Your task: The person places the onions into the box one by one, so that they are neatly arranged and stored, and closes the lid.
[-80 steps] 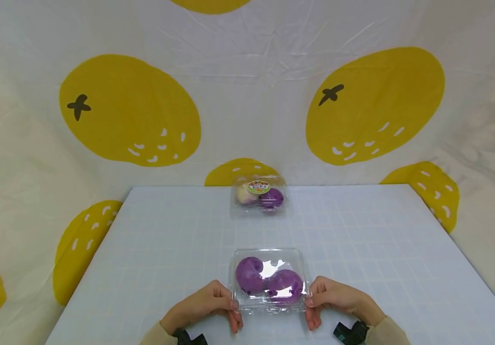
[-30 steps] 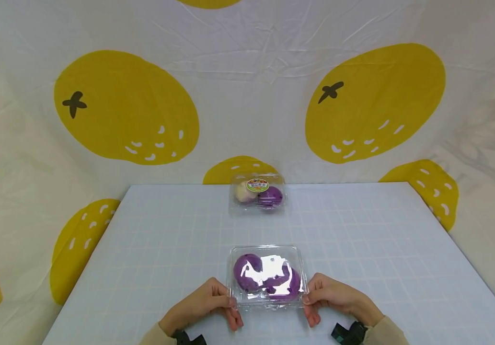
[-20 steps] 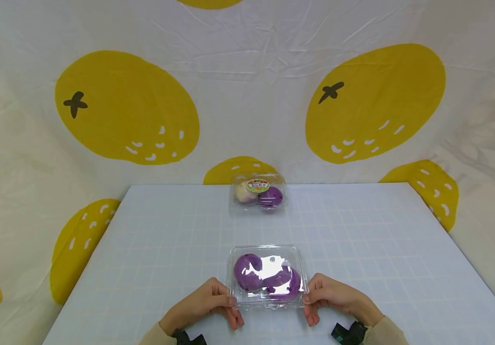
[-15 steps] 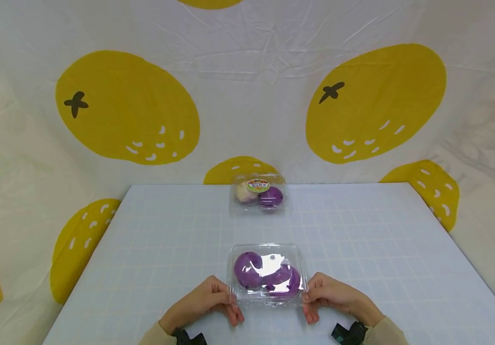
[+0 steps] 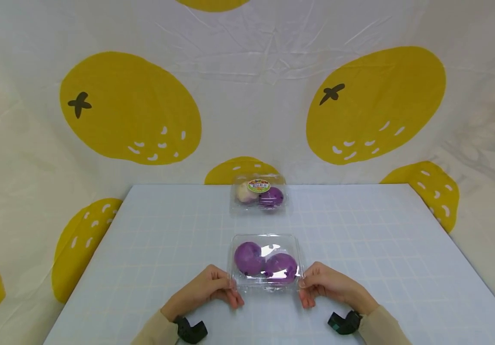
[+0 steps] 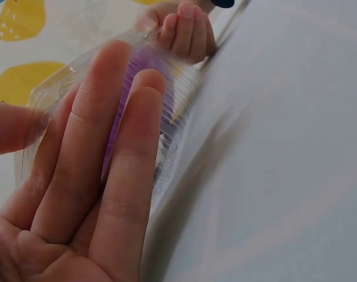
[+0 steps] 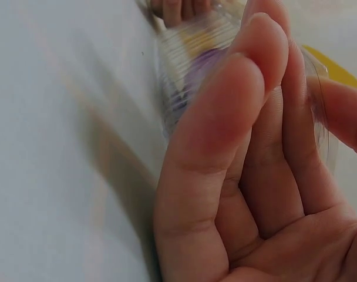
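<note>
Both of my hands pinch the near corners of a clear plastic clamshell box [image 5: 268, 287], which holds two purple round fruits [image 5: 248, 258] with small dark marks. My left hand [image 5: 206, 290] has the near left corner between thumb and forefinger. At the near right corner, my right hand [image 5: 335, 286] grips the same way. The other fingers of each hand extend below the box. In both wrist views the ribbed side of the box shows partly behind the fingers, with a shadow on the table beneath. Glare covers part of the lid.
A second clear box [image 5: 235, 207] stands at the table's far edge, with a coloured oval label, one pale round piece and one purple one inside. The pale gridded table [image 5: 165, 230] meets a white cloth with yellow fruit prints [image 5: 131, 110]. A black wrist camera [image 5: 191, 330] sits at each cuff.
The box and both hands have moved forward, away from the body and toward the far box. Both corners stay pinched, and the glare on the lid has shrunk. The far box stays put.
</note>
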Motion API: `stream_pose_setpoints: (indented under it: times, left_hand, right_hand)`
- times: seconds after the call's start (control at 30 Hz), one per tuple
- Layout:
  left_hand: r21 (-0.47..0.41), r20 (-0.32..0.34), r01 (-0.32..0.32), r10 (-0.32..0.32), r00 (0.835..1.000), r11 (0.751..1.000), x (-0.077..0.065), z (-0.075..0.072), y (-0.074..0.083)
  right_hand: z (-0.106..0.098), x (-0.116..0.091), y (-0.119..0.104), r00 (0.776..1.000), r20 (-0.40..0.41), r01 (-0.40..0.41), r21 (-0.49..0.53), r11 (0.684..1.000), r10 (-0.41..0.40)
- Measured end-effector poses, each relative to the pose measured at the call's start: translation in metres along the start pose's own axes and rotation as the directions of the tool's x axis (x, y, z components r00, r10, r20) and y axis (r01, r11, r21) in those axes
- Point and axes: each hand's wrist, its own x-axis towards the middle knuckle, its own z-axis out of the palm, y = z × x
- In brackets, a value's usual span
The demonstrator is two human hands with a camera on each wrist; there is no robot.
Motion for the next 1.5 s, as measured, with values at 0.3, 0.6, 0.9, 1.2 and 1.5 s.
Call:
stream_pose_setpoints:
  times: [0.3, 0.6, 0.9, 1.2, 1.5]
  left_hand:
    - [0.032, -0.045, 0.032, -0.03, 0.999, 0.999, 0.009, -0.011, 0.005]
    - [0.052, -0.091, 0.035, -0.03, 0.995, 0.998, 0.022, -0.024, 0.01]
    - [0.033, -0.143, -0.008, 0.013, 0.99, 0.999, 0.032, -0.036, 0.008]
    - [0.018, -0.151, -0.056, 0.058, 0.987, 0.998, 0.032, -0.041, 0.0]
    - [0.013, -0.149, -0.065, 0.067, 0.987, 0.998, 0.031, -0.039, -0.001]
  right_hand:
    - [-0.015, 0.009, -0.005, 0.998, -0.061, 0.019, -0.029, 0.999, -0.021]
    - [-0.03, 0.02, -0.011, 0.994, -0.107, 0.019, -0.061, 0.998, -0.025]
    - [-0.035, 0.029, -0.013, 0.987, -0.152, 0.038, -0.039, 0.999, -0.043]
    - [-0.032, 0.029, -0.011, 0.982, -0.176, 0.06, -0.056, 0.997, -0.069]
    - [-0.037, 0.025, -0.005, 0.988, -0.07, 0.134, -0.012, 0.991, -0.134]
